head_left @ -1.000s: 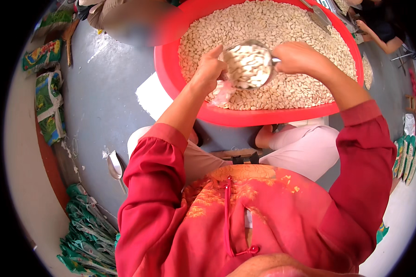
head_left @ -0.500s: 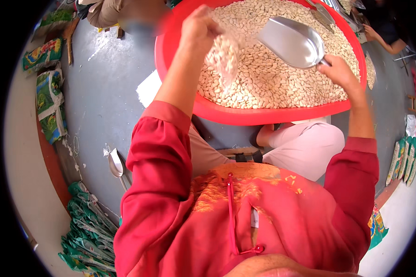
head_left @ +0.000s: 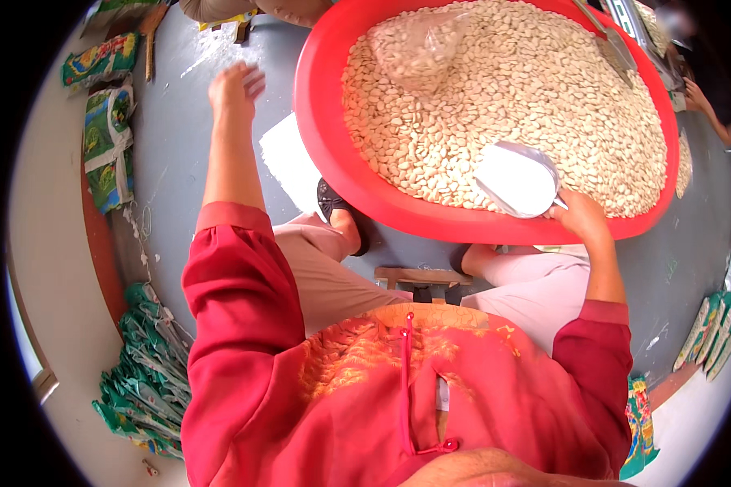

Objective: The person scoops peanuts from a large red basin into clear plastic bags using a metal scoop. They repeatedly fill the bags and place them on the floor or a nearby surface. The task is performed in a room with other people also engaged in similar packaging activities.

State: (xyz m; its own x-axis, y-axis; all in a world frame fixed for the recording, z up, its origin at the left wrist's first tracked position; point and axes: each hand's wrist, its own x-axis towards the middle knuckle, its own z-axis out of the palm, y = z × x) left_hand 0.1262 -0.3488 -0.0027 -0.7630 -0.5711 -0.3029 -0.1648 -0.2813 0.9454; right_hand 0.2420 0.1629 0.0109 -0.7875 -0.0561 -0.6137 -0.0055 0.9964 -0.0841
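Observation:
My right hand (head_left: 578,215) grips the handle of a metal scoop (head_left: 518,180), its bowl resting against pale flat seeds (head_left: 503,105). The seeds fill a wide red tub (head_left: 321,122) in front of my legs. On the seeds, toward the tub's far left, lies a clear plastic bag (head_left: 422,50) with seeds in it. Off to the left of the tub, over the grey floor, is my left hand (head_left: 235,88); it is empty, its fingers slightly bent and apart.
Another scoop (head_left: 617,57) lies at the tub's far right. A white sheet (head_left: 288,162) is on the floor left of the tub. Green packets (head_left: 146,373) pile up at lower left; more packets (head_left: 711,333) lean at right. Another person's hand (head_left: 696,96) shows at far right.
My left hand has let go of the bag of seeds and moved left, out past the tub. The scoop in my right hand has come nearer, down to the seeds. The view has shifted.

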